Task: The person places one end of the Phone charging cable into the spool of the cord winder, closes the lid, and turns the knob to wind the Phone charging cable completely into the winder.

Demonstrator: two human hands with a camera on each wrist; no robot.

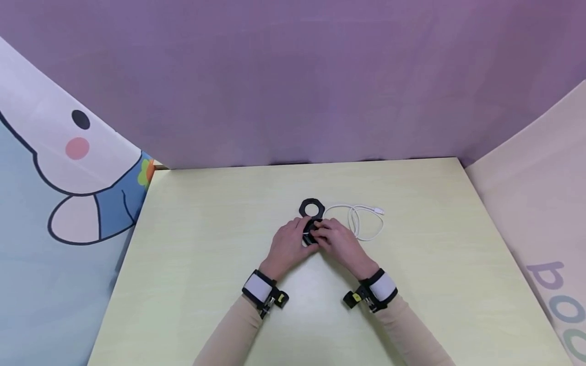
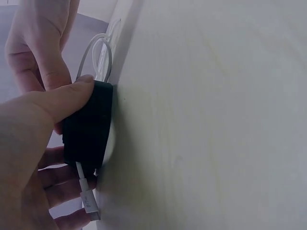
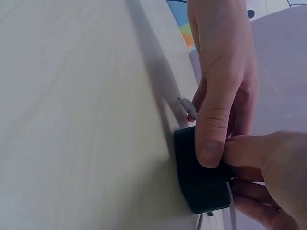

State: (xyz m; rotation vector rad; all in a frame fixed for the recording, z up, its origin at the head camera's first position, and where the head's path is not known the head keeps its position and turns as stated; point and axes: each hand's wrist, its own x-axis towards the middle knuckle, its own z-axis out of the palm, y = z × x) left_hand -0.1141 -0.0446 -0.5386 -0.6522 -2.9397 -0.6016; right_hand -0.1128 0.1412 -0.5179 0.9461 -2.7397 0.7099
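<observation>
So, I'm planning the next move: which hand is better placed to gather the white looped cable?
Probably the right hand: the white looped cable lies nearer to it in the head view. Both hands are at the black angular case, but the left hand grips it and could steady it.
</observation>
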